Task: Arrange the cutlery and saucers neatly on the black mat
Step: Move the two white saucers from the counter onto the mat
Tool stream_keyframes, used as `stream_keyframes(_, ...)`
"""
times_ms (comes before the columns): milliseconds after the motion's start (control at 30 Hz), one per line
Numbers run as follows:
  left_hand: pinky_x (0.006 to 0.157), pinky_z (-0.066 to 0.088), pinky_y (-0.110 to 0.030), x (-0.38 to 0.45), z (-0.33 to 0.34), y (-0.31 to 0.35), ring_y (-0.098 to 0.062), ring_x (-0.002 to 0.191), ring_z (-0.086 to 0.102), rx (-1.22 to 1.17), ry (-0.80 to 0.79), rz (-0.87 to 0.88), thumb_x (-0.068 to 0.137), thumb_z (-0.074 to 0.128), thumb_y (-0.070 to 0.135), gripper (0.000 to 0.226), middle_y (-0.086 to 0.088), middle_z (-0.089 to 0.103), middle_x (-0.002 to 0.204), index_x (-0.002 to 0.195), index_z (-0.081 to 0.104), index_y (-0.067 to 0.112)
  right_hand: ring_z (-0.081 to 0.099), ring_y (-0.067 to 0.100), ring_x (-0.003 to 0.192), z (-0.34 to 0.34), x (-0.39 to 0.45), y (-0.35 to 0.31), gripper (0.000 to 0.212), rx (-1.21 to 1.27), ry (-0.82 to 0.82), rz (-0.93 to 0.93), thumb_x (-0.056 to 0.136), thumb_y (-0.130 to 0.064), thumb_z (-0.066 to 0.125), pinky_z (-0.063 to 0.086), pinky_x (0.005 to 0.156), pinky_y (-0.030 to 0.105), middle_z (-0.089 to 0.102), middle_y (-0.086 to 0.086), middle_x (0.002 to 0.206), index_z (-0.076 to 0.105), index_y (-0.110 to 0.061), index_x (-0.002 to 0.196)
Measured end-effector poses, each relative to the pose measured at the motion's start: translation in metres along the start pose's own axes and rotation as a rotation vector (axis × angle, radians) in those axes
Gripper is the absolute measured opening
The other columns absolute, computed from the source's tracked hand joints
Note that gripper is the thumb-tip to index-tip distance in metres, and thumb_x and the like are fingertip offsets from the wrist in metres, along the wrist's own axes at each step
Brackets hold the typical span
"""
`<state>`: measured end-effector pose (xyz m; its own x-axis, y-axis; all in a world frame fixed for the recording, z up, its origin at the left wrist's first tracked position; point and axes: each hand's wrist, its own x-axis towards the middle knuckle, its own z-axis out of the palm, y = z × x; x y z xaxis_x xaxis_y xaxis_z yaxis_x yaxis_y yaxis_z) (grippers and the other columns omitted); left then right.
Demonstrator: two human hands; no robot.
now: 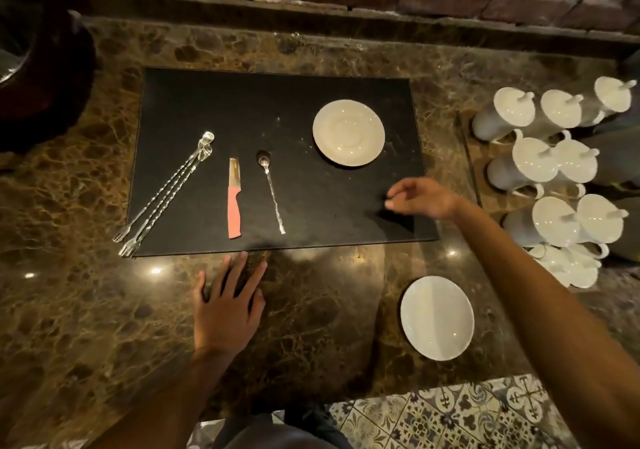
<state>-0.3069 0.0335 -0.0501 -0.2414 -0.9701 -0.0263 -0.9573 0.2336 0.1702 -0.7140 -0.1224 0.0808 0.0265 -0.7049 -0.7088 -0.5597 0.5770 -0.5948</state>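
Hovering empty, fingers loosely curled, right hand (420, 199) over black mat (277, 102) right edge; left hand (228, 301) flat on counter (86, 310). One saucer (348, 132) on mat, second saucer (437, 317) off it near counter's front edge; knife (234, 199), spoon (272, 190) mid-mat.

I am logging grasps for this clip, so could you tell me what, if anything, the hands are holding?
Nothing is held. The left hand lies flat on the counter; the right hand hovers empty over the black mat.

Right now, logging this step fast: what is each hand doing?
Left hand: open, flat on the marble counter, holding nothing.
Right hand: fingers loosely curled above the black mat, holding nothing visible.
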Motion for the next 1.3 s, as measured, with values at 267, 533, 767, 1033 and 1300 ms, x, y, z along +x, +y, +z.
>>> stream_keyframes(267,0.122,0.018,-0.058,-0.001,0.008,-0.003,-0.026,0.155,0.033,0.007,0.063,-0.002,0.101,0.035,0.055,0.054,0.000,0.037,0.166,0.152,0.044,0.040,0.064,0.017,0.097,0.003,-0.045,0.078,0.013,-0.579,-0.289,0.135,0.085,-0.023,0.078,0.050,0.093,0.033,0.069,-0.001,0.100,0.071,-0.027,0.096)
stream_keyframes(533,0.120,0.022,-0.059,0.000,0.006,-0.003,-0.025,0.155,0.031,0.000,0.063,-0.006,0.102,0.035,0.056,0.054,0.000,0.037,0.166,0.153,0.041,0.042,0.063,0.009,0.089,0.017,-0.063,0.118,0.014,-0.700,-0.109,0.031,0.090,-0.023,0.070,0.048,0.080,0.021,0.069,-0.012,0.095,0.075,-0.035,0.094)
stream_keyframes(767,0.121,0.022,-0.059,0.000,0.006,-0.003,-0.024,0.155,0.032,-0.006,0.065,-0.004,0.101,0.035,0.057,0.055,0.001,0.037,0.166,0.154,0.039,0.043,0.065,0.003,0.080,0.025,-0.068,0.112,0.012,-0.613,-0.064,0.000,0.089,-0.020,0.072,0.055,0.080,0.022,0.070,-0.016,0.086,0.081,-0.027,0.095)
stream_keyframes(1033,0.122,0.020,-0.058,0.000,0.008,-0.005,-0.023,0.157,0.027,0.005,0.036,-0.001,0.102,0.028,0.061,0.058,0.002,0.032,0.168,0.157,0.034,0.045,0.072,0.023,0.090,0.037,-0.057,0.064,0.009,0.026,0.178,0.016,0.090,-0.009,0.070,0.059,0.083,0.038,0.076,0.008,0.095,0.078,-0.013,0.091)
stream_keyframes(1300,0.120,0.022,-0.060,0.002,0.000,-0.002,-0.026,0.156,0.029,0.005,0.009,0.000,0.102,0.031,0.055,0.056,-0.001,0.035,0.167,0.156,0.036,0.041,0.069,0.024,0.093,0.064,-0.004,0.023,0.013,0.362,0.585,0.174,0.090,-0.007,0.069,0.061,0.085,0.041,0.072,0.006,0.094,0.072,-0.016,0.082)
